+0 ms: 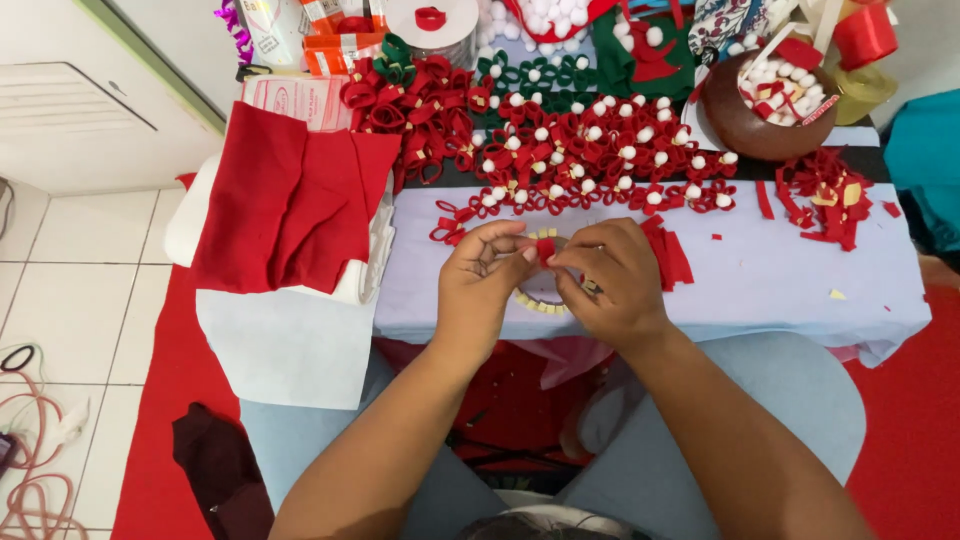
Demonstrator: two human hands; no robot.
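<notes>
Folded red felt cloth [285, 200] lies at my left. My left hand [480, 285] and right hand [610, 280] pinch one small red felt piece [545, 248] between fingertips, over the pale table [780, 280]. Pom-pom bows [590, 160] crowd behind; a brown bowl [765, 125] sits far right.

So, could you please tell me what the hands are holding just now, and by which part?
Both the left hand and the right hand pinch a small red felt piece between their fingertips, one grip on each side of it; which part exactly cannot be told.
</notes>
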